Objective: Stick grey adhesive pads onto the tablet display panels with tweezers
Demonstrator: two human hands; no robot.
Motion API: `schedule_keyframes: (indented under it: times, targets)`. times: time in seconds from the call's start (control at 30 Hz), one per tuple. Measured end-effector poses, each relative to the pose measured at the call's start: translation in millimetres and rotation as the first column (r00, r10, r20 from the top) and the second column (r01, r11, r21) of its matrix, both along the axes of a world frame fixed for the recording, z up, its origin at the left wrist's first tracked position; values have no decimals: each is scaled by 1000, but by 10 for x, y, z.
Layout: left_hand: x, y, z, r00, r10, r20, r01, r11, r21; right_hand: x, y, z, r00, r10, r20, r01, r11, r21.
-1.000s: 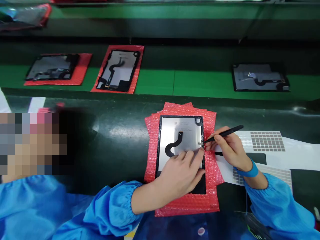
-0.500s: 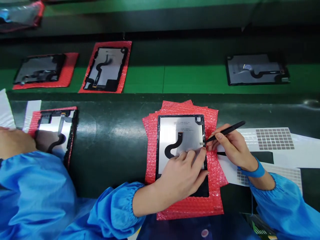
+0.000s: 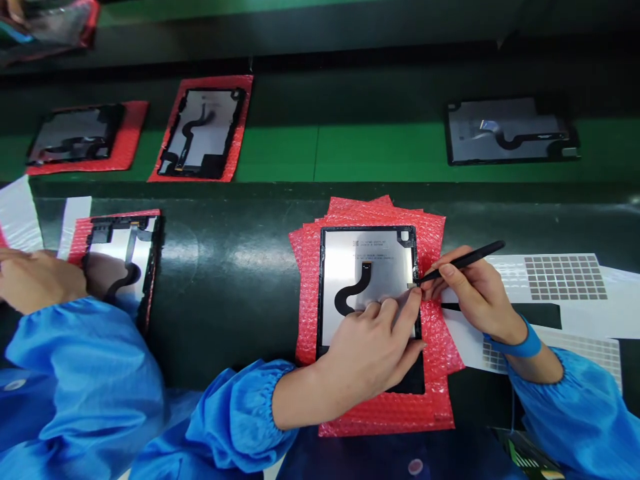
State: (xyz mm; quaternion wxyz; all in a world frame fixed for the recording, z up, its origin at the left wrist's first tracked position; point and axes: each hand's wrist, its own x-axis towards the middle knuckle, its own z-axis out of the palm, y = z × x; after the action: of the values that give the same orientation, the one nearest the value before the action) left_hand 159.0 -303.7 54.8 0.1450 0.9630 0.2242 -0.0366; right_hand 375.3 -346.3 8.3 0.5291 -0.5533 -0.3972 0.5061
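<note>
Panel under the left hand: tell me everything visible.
Rectangular panel with a shiny silver-grey, metal-looking face, black rim and black near end. Fine print sits toward the far end; a black curved ribbon cable runs under the left hand, which rests on the panel. It lies flat on stacked red bubble wrap. The black tool in the right hand has its tip at the right edge; contact is unclear.

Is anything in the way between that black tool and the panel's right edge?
Nothing visible: the black tool in the right hand has its tip at the panel's right edge. The left hand rests on the panel just below.
</note>
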Motion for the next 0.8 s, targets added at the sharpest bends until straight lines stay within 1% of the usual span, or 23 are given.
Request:
schedule_keyframes:
  times: [0.27,0.5,0.6,0.67,0.8]
  targets:
    - [26,-29,-7,1000,16,13,-17,999,36,-1,7,-7,1000,-18,1,18,1000,-5]
    - [35,-7,-1,1000,22,22,-22,1000,21,-13,16,-21,1000,-17,-25,18,998,53]
    - [27,3,-1,1000,23,7,-23,1000,-13,9,-5,-2,997,-71,-42,74,994,76]
    - [16,14,-2,1000,25,-9,-25,999,-41,62,-42,36,990,-135,-34,138,985,105]
    - [5,64,20,999,44,-31,-47,994,-103,236,-229,150,961,-275,3,270,945,184]
